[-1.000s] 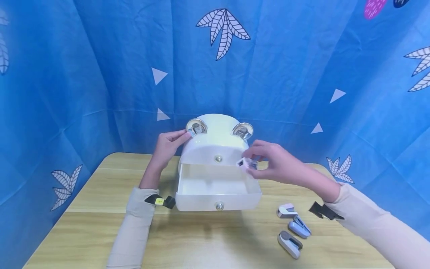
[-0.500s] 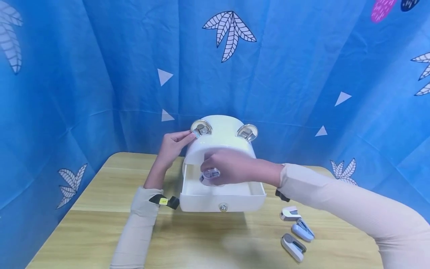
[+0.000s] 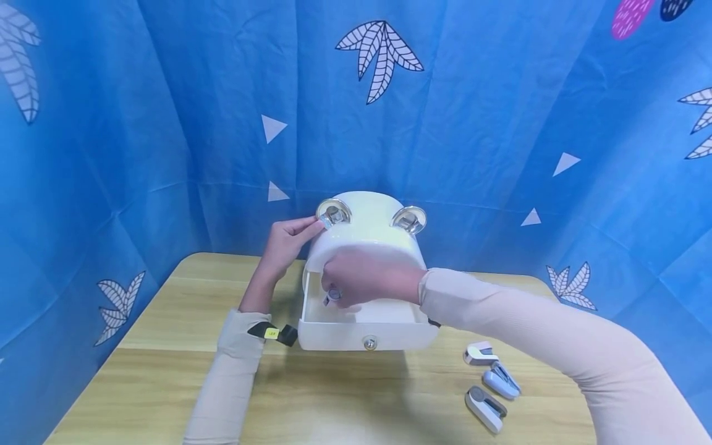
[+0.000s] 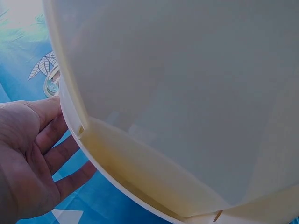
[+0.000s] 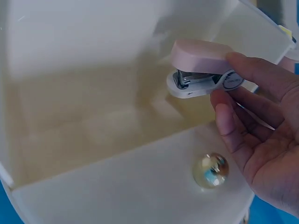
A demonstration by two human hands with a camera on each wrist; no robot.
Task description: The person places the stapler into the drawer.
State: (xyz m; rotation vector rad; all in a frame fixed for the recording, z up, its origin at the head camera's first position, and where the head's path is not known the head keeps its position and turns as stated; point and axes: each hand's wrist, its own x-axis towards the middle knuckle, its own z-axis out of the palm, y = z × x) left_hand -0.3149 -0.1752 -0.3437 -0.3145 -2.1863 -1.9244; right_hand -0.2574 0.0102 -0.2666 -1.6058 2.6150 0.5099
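Note:
My right hand (image 3: 364, 279) is over the pulled-out lower drawer (image 3: 334, 335) of a white, domed desktop organizer (image 3: 369, 216). Between its thumb and fingers it pinches a pink and white mini stapler (image 5: 201, 58), held above the drawer's floor, as the right wrist view shows. The hand and forearm hide the upper drawer front in the head view. My left hand (image 3: 285, 242) rests against the organizer's left side, its fingertips at a silver-rimmed round ear (image 3: 340, 214). In the left wrist view, its fingers (image 4: 77, 179) lie extended along the outer wall.
On the wooden table (image 3: 183, 371), to the right, lie a white stapler (image 3: 479, 353), a blue stapler (image 3: 499, 384) and a grey and white stapler (image 3: 485, 409). A blue patterned curtain (image 3: 478, 154) hangs behind. The drawer's round knob (image 3: 369, 343) sticks out at the front.
My right hand has carried the stapler leftward from the drawer's right side to over its left part. The left hand keeps its place at the organizer; the head view has shifted slightly.

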